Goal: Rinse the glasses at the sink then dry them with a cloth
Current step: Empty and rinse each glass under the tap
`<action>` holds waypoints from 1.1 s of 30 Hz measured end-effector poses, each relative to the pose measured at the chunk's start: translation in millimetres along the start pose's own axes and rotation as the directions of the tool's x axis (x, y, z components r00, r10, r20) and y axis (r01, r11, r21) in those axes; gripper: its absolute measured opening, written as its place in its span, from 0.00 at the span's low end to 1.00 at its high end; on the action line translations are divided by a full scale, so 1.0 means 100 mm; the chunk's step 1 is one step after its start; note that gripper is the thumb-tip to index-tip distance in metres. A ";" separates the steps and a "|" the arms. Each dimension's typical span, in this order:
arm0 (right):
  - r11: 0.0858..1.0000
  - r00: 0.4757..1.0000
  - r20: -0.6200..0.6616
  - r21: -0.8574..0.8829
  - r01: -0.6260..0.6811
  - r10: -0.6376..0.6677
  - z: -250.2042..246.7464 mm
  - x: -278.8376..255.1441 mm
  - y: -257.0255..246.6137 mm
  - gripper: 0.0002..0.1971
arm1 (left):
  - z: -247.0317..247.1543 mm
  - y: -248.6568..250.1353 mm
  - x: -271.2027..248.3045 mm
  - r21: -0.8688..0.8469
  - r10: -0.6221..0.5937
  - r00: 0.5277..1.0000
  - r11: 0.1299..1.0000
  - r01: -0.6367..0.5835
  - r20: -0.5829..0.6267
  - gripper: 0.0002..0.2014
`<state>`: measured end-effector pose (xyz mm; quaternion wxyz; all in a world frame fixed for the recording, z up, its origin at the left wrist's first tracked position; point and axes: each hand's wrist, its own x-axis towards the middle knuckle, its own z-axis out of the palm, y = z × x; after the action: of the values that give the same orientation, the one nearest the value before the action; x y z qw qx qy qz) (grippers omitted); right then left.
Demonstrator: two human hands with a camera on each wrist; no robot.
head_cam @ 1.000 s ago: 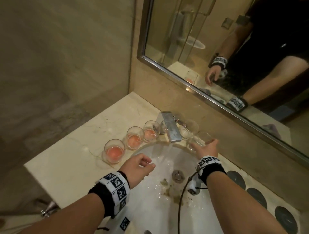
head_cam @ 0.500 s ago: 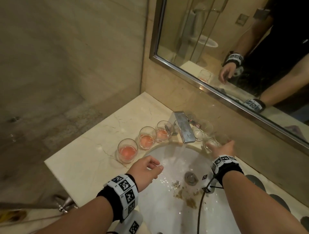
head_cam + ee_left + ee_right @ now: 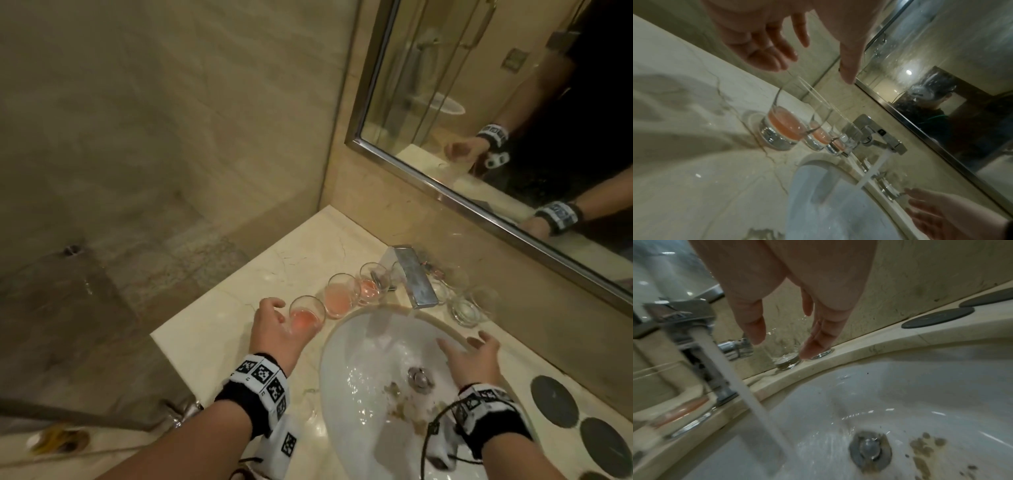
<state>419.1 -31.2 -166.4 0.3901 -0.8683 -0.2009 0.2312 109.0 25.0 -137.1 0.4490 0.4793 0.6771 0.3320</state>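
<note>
Round glass tumbler (image 3: 307, 316) of pink liquid, smooth white basin (image 3: 359, 377), veined marble counter (image 3: 219, 329)

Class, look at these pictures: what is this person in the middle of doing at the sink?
A person is working through glasses at a bathroom sink with the tap running. The left hand reaches for the nearest glass of pink liquid; in the left wrist view its fingers are spread above the rim, not gripping yet. The right hand is open and empty over the basin. Two more pink glasses stand left of the tap, clear glasses right of it.
</note>
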 end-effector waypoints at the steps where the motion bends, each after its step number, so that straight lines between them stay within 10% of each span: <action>1: 1.000 1.000 0.019 -0.003 0.012 -0.012 0.02 -0.10 0.02 0.41 | 0.00 -0.01 0.05 0.043 -0.001 1.000 0.999 0.000 0.011 0.39; 6: 0.996 0.990 0.105 -0.006 0.093 -0.091 0.06 -0.57 0.02 0.34 | 0.15 -0.09 0.24 0.233 0.012 0.974 0.970 -0.066 0.225 0.58; 18: 0.991 0.971 0.199 0.038 0.128 -0.133 -0.02 -1.01 0.24 0.24 | 0.24 -0.19 0.09 0.260 0.190 0.959 0.935 -0.242 0.209 0.42; 23: 0.984 0.952 0.283 0.161 0.072 -0.116 0.07 -0.98 0.30 0.15 | 0.56 0.00 -0.26 0.176 0.217 0.893 0.936 -0.305 0.395 0.43; 33: 0.926 0.901 0.430 0.315 -0.207 0.055 0.29 -0.51 0.54 0.30 | 1.60 0.12 -0.06 0.059 0.010 0.853 0.997 -0.048 0.522 0.43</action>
<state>370.9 -74.3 -213.0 0.4711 -0.7271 -0.1743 0.4680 262.1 26.6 -184.6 0.5934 0.5767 0.5341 0.1730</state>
